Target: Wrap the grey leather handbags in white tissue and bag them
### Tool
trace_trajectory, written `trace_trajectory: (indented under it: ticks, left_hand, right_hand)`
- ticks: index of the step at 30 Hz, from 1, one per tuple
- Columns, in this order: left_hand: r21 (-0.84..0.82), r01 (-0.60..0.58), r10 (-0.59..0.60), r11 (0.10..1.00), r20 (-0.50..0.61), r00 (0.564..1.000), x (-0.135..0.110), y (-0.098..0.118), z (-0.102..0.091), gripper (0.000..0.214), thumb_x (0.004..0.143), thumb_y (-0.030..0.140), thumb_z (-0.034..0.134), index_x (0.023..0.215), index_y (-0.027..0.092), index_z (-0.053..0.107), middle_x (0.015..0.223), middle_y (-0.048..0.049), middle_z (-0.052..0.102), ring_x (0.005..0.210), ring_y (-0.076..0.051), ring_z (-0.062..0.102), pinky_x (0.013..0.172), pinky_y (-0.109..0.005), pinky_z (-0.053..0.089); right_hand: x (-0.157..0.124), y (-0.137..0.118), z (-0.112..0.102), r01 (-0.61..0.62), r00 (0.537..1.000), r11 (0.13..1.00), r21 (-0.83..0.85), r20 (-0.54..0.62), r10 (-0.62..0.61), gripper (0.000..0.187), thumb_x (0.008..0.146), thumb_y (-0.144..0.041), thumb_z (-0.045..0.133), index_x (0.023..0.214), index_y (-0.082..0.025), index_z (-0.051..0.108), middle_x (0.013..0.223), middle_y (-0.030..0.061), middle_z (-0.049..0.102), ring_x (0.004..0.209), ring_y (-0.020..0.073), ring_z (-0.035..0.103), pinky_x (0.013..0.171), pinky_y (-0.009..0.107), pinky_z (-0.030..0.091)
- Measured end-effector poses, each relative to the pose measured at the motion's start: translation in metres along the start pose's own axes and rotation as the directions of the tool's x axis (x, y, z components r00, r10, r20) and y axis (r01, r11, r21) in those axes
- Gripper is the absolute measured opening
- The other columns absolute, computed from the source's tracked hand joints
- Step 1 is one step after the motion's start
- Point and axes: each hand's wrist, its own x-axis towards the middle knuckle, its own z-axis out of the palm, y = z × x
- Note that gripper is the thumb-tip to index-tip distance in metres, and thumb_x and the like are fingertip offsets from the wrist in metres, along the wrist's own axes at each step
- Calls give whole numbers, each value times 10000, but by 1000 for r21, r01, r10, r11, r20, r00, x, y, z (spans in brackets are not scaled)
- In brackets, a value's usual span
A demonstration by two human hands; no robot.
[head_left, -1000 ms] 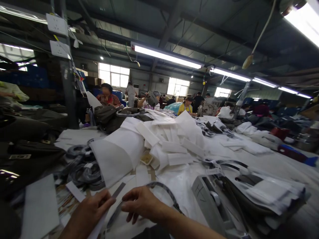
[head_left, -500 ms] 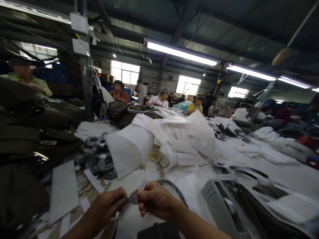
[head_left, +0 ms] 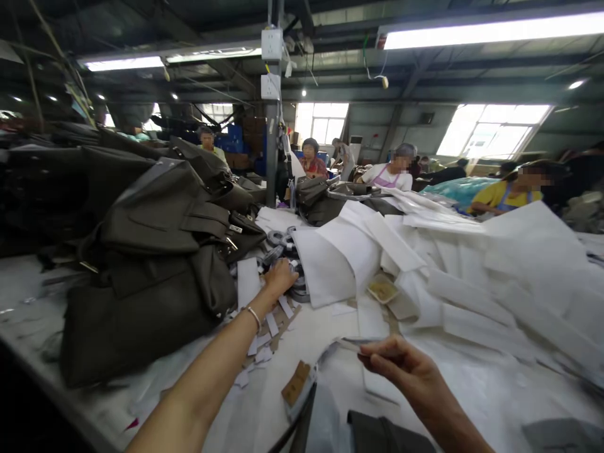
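Between right fingers (head_left: 380,363), thin strip (head_left: 348,343)

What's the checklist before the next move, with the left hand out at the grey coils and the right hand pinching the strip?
1. Left hand at the grey coils: ok, it rests on them.
2. Left grip closed: cannot tell, the fingers are hidden.
3. Right hand pinch on the strip: ok, thumb and forefinger shut on its end.
4. Strip free along its length: cannot tell, it drops out of view at the bottom edge.
5. Coils clear of the white sheets: not ok, a sheet edge lies against them.
6. Left forearm clear of the dark bags: ok, they lie beside it, apart.
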Motion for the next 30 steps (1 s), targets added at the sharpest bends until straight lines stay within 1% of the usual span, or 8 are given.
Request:
trace_trajectory:
  ticks: [4,8,11,14,17,21,26,30]
  left_hand:
    - [18,61,-61,998,-1,998,12,9,2,362,945,358,603,1246,161,562,1234,-98,588,1053,-229,617,882,-434,542]
    - [-1,80,-80,997,-22,997,13,-8,-22,326,939,367,603,1192,161,591,1179,-94,621,1050,-234,623,887,-424,526]
    - [-44,21,-22,999,-28,999,-5,-28,-45,276,927,336,565,1126,155,626,1036,-102,691,1023,-271,656,817,-346,507]
    - [-132,-137,146,982,59,988,-45,-30,-51,303,942,337,486,1117,139,633,906,-61,722,826,-211,692,668,-269,501]
    - [-227,-315,353,922,155,923,-95,-4,-30,281,907,380,527,1037,182,678,842,-4,725,709,-156,671,630,-234,491]
    - [-246,-498,544,832,187,818,-138,50,19,199,755,325,697,923,219,705,1039,-32,707,1007,-216,640,886,-281,482]
    - [-159,-540,563,826,260,784,-134,82,64,154,744,262,676,874,179,679,1021,-112,687,1013,-284,626,897,-375,486]
    - [-122,-537,548,835,277,789,-126,79,76,203,800,311,642,957,182,639,1012,-89,678,987,-259,631,861,-345,491]
  right_hand:
    - [-5,-1,-5,7,999,996,-90,-31,-10,381,696,-549,781,816,-191,728,902,99,762,845,236,711,798,359,574]
    - [-13,-9,-29,-3,993,996,-92,-115,-7,403,670,-558,795,797,-181,728,813,90,753,739,211,692,713,334,580]
    - [-21,-7,-51,-30,986,995,-99,-169,13,390,662,-546,810,792,-186,735,844,100,755,769,221,693,729,336,584]
    - [-27,0,-61,-46,982,995,-91,-188,28,372,653,-524,827,804,-195,744,873,102,758,804,231,700,755,339,587]
    - [-29,1,-54,-41,983,994,-103,-185,21,390,638,-534,828,806,-192,744,895,110,762,820,245,710,753,345,592]
    - [-33,-6,-42,11,993,969,-247,-114,-41,375,699,-548,766,840,-201,748,875,92,765,816,242,717,744,330,586]
    - [-46,-5,-53,-8,998,879,-477,-58,-23,307,757,-519,709,805,-218,743,790,51,754,745,215,707,663,275,558]
    - [-54,-1,-60,-44,999,926,-375,-45,29,285,765,-479,711,813,-199,731,765,53,744,713,203,704,653,270,559]
